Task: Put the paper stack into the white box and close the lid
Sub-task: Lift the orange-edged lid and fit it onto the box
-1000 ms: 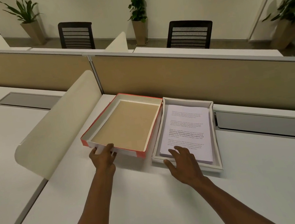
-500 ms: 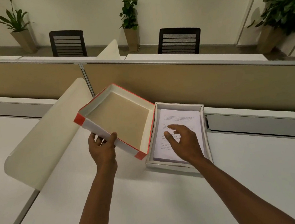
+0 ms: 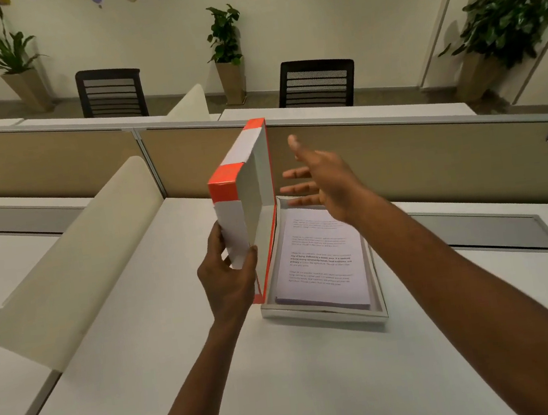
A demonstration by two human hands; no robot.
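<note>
The left hand (image 3: 231, 281) is pinching the lid (image 3: 248, 203) by its near end, standing on edge just left of the box (image 3: 324, 318), where the papers (image 3: 321, 263) are lying. The right hand (image 3: 324, 177), fingers spread and empty, is hovering beside the lid's open face.

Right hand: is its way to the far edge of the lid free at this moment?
Probably yes. The right hand is open, raised above the white box, beside the lid, which the left hand holds on edge by its near end. Nothing lies between the fingers and the lid.
</note>
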